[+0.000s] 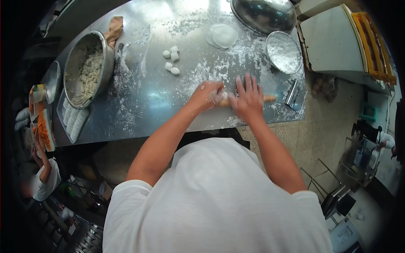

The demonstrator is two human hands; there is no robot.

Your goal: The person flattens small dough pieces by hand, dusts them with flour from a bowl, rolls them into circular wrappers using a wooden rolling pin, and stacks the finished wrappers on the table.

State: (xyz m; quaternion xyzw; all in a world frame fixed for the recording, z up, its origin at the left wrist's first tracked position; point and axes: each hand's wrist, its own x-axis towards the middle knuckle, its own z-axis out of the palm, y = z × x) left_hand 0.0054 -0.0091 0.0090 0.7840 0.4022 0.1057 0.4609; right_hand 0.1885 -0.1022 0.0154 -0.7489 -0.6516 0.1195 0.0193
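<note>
A wooden rolling pin (pixel 270 98) lies across the floured metal table (pixel 156 105) near its front edge. My right hand (pixel 248 99) rests flat on the pin with its fingers stretched forward. My left hand (pixel 207 95) is curled at the pin's left part, its fingers closed at a small piece of white dough (pixel 224 96). Several small dough pieces (pixel 174 55) sit further back to the left. Flat round wrappers (pixel 225 36) are stacked toward the back. A metal scraper (pixel 292 93) lies right of the pin.
A large bowl of filling (pixel 90 74) stands at left, beside a tray of white rolls (pixel 74 120). At right is a bowl of flour (pixel 284 52), with a large metal lid (pixel 265 14) behind it. Another person (pixel 48 177) works at far left.
</note>
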